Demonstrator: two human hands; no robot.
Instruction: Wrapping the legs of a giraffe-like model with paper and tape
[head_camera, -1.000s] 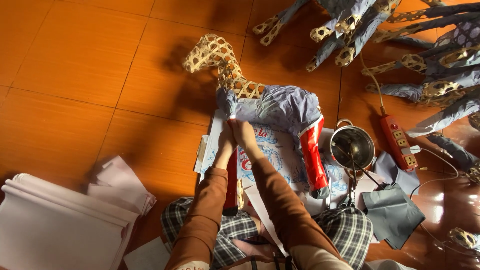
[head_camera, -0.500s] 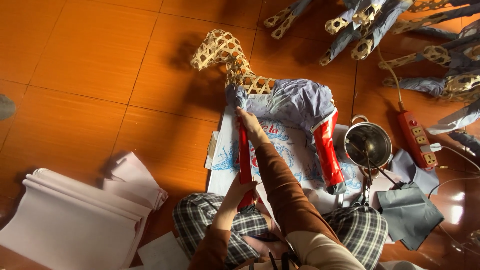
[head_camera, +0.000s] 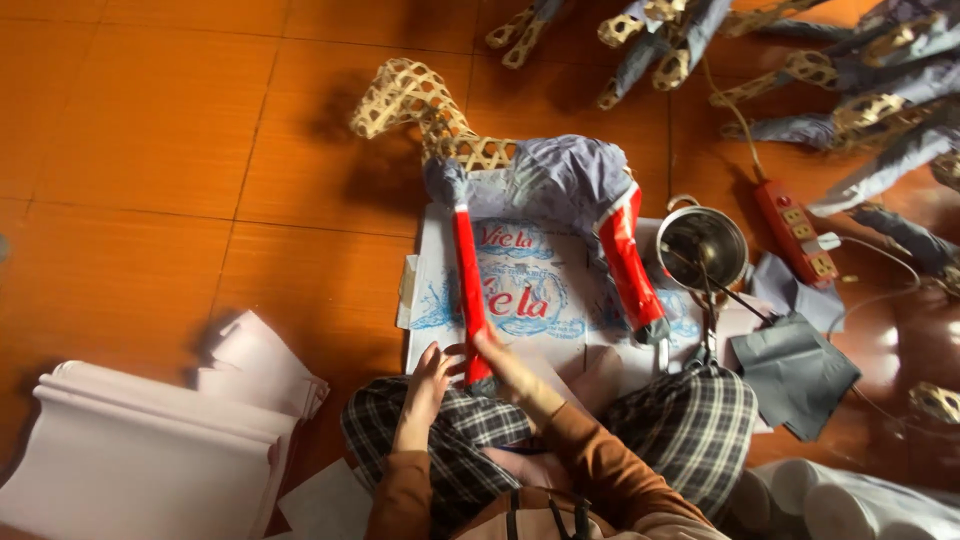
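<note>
A woven bamboo horse frame lies on its side, its body wrapped in grey-purple paper. It has two legs covered in shiny red paper, a front leg and a rear leg. My right hand is closed around the lower end of the front leg. Just to the left, my left hand rests with fingers apart, touching the leg's tip. The horse lies on a flattened cardboard sheet printed in blue and red, in front of my checked-trousered knees.
A metal pot with sticks in it stands right of the rear leg, beside a red power strip. Grey paper pieces lie at the right and a pale paper stack at the lower left. Several more wrapped frames lie at the top right.
Both hands have slid from the top of the front red leg down to its lower end. The view has shifted slightly.
</note>
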